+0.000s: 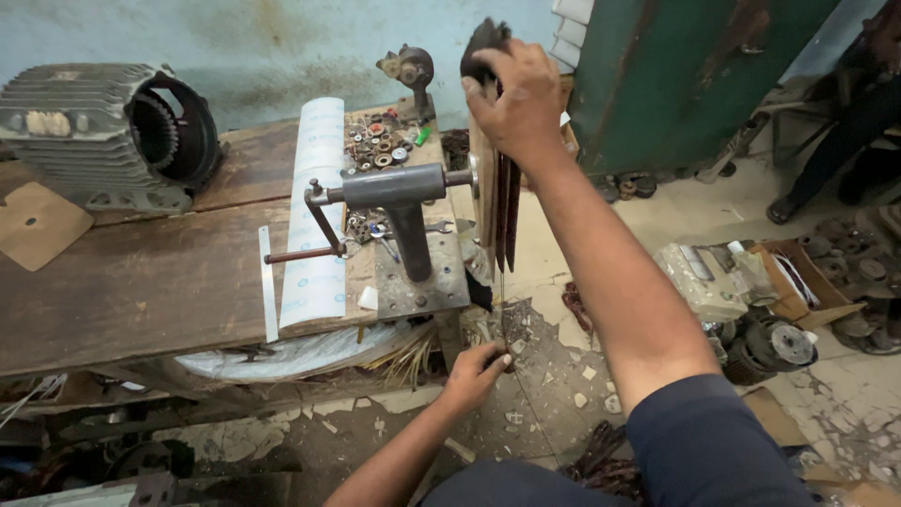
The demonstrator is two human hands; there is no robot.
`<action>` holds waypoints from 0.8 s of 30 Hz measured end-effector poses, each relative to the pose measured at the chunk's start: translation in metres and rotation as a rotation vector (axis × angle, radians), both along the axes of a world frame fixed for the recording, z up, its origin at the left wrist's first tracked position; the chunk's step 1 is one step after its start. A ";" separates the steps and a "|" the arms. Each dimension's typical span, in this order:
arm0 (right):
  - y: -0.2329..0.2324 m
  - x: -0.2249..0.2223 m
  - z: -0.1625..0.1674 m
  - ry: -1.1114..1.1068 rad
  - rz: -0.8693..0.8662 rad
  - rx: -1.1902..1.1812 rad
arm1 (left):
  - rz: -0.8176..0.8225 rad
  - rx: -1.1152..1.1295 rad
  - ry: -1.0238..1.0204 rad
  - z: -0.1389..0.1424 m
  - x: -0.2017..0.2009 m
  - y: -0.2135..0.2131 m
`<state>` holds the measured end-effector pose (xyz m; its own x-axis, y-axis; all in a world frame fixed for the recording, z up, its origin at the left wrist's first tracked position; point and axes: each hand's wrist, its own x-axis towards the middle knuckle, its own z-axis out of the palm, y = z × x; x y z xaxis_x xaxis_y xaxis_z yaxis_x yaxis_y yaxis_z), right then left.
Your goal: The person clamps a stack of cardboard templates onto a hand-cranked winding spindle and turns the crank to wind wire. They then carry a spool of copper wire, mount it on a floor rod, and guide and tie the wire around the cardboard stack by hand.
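Note:
A grey hand-cranked winding machine is bolted to a metal plate at the end of a wooden bench. A wooden winding former with dark copper coils sits on its shaft. My right hand grips the top of the former. My left hand is low, below the bench end, pinching a thin wire that runs up to the former.
A finned motor housing stands at the bench's back left. White insulation sheet, a metal strip and small bearings and nuts lie on the bench. Motor parts and a cardboard box sit on the cracked floor at right. Green door behind.

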<state>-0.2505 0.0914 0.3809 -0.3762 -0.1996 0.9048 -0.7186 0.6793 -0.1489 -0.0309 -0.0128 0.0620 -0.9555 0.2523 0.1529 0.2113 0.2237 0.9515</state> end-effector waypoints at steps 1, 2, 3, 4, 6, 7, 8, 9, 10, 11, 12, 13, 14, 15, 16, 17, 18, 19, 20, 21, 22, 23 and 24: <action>0.001 0.003 0.000 0.034 -0.019 0.008 | 0.004 -0.009 0.019 -0.002 0.000 0.000; 0.002 0.008 -0.002 0.084 -0.019 -0.020 | 0.006 -0.020 0.037 -0.004 0.001 0.001; 0.006 0.018 -0.008 0.136 -0.022 -0.052 | 0.005 -0.036 0.058 -0.006 0.001 0.000; 0.011 0.028 -0.014 0.197 -0.027 -0.084 | -0.004 -0.009 0.033 -0.008 0.001 -0.001; 0.019 0.060 -0.041 0.280 -0.124 -0.214 | -0.013 0.052 -0.023 -0.011 0.003 -0.001; 0.032 0.084 -0.061 0.103 -0.003 -0.289 | -0.007 0.050 -0.045 -0.013 0.004 -0.001; 0.045 0.106 -0.082 -0.071 0.124 -0.357 | 0.001 0.048 -0.062 -0.014 0.005 -0.001; 0.056 0.127 -0.105 0.145 0.110 -0.220 | 0.009 0.046 -0.073 -0.015 0.005 -0.001; 0.062 0.148 -0.133 -0.061 0.001 -0.244 | -0.006 0.060 -0.071 -0.015 0.006 -0.001; 0.068 0.161 -0.159 -0.115 0.024 -0.253 | -0.019 0.075 -0.067 -0.015 0.006 -0.002; 0.076 0.172 -0.185 -0.302 0.024 -0.247 | -0.030 0.090 -0.055 -0.015 0.006 -0.002; 0.084 0.181 -0.210 -0.490 0.023 -0.238 | -0.024 0.079 -0.046 -0.014 0.006 -0.002; 0.090 0.185 -0.233 -0.557 0.046 -0.243 | -0.020 0.067 -0.042 -0.012 0.006 -0.002; 0.093 0.184 -0.255 -0.626 0.065 -0.250 | -0.020 0.054 -0.044 -0.011 0.007 -0.001; 0.094 0.181 -0.275 -0.696 0.085 -0.258 | -0.019 0.042 -0.019 -0.010 0.008 -0.001; 0.093 0.178 -0.293 -0.860 0.186 -0.372 | -0.018 0.030 0.007 -0.008 0.009 0.000; 0.092 0.178 -0.310 -1.025 0.287 -0.491 | -0.019 0.017 0.028 -0.007 0.011 0.001; 0.092 0.179 -0.322 -1.186 0.388 -0.610 | -0.010 0.012 0.012 -0.006 0.011 0.002; 0.091 0.180 -0.332 -1.245 0.400 -0.632 | -0.001 0.008 -0.001 -0.006 0.012 0.003; 0.085 0.180 -0.339 -1.305 0.411 -0.653 | 0.009 0.005 -0.017 -0.007 0.014 0.003; 0.082 0.181 -0.343 -1.363 0.425 -0.671 | 0.015 0.022 -0.004 -0.008 0.015 0.004; 0.080 0.182 -0.343 -1.256 0.419 -0.584 | 0.024 0.037 0.014 -0.010 0.016 0.004; 0.077 0.183 -0.342 -1.149 0.414 -0.498 | 0.036 0.052 0.031 -0.012 0.018 0.004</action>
